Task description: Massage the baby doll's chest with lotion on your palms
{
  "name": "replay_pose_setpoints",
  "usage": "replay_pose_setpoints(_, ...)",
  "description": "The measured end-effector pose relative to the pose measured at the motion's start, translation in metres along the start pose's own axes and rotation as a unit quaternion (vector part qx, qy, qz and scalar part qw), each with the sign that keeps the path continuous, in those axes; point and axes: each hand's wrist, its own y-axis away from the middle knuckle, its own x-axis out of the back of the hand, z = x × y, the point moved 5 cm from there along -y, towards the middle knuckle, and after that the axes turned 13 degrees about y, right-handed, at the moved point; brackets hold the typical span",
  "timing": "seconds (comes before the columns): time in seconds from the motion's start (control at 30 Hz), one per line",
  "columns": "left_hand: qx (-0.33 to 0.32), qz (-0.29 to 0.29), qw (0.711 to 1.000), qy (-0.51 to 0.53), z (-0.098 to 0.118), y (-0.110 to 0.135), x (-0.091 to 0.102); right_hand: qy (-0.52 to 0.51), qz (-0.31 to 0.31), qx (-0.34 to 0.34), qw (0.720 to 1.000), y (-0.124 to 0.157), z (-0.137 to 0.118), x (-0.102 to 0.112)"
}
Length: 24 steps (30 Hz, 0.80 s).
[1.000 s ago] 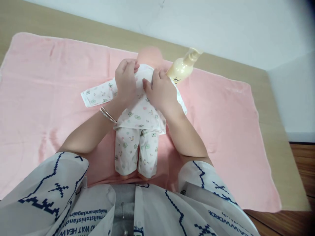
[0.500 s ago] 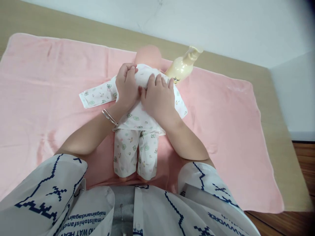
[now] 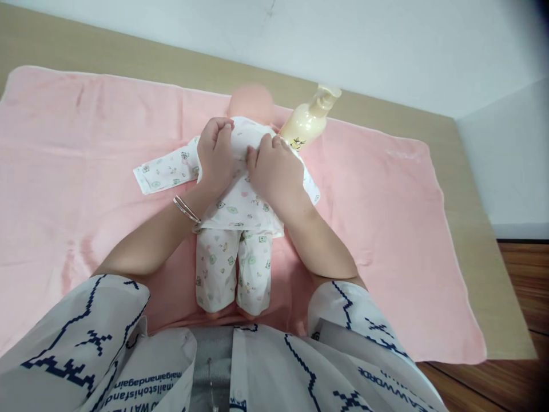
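A doll point(image 3: 250, 102) in a white printed shirt point(image 3: 238, 203) and matching trousers point(image 3: 217, 269) lies on a pink blanket. Its bare head points away from me, and I cannot tell which way it faces. My left hand point(image 3: 215, 153), with a silver bracelet at the wrist, is closed at the left side of the shirt's upper part, thumb and fingers together on the cloth. On the right side of the chest, my right hand point(image 3: 277, 169) has its fingers curled onto the shirt with the thumb apart. Both hands hide much of the chest.
Next to the doll's head on the right lies a cream-coloured pump bottle point(image 3: 304, 123), tilted on the blanket. The pink blanket point(image 3: 377, 229) covers most of the light wooden table point(image 3: 484, 246). A white wall point(image 3: 386, 51) runs behind it.
My right hand's fingers, spread over the shirt before, are now curled in, and its thumb has moved away from my left hand. The whole view has shifted slightly.
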Motion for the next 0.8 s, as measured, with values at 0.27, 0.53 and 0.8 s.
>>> replay_pose_setpoints(0.27,-0.011,-0.020,1.000,-0.017,0.002,0.003,0.000,-0.042,0.013,0.208,0.977,0.008,-0.029,-0.002)
replay_pose_setpoints(0.53,-0.042,-0.038,0.995,-0.077,0.000,0.000,0.001,-0.044,0.047,0.011,0.998,-0.010,0.008,-0.004)
replay_pose_setpoints(0.8,-0.092,-0.139,0.961,-0.221,0.007,0.020,0.009,-0.064,0.066,0.139,0.986,0.017,-0.005,-0.008)
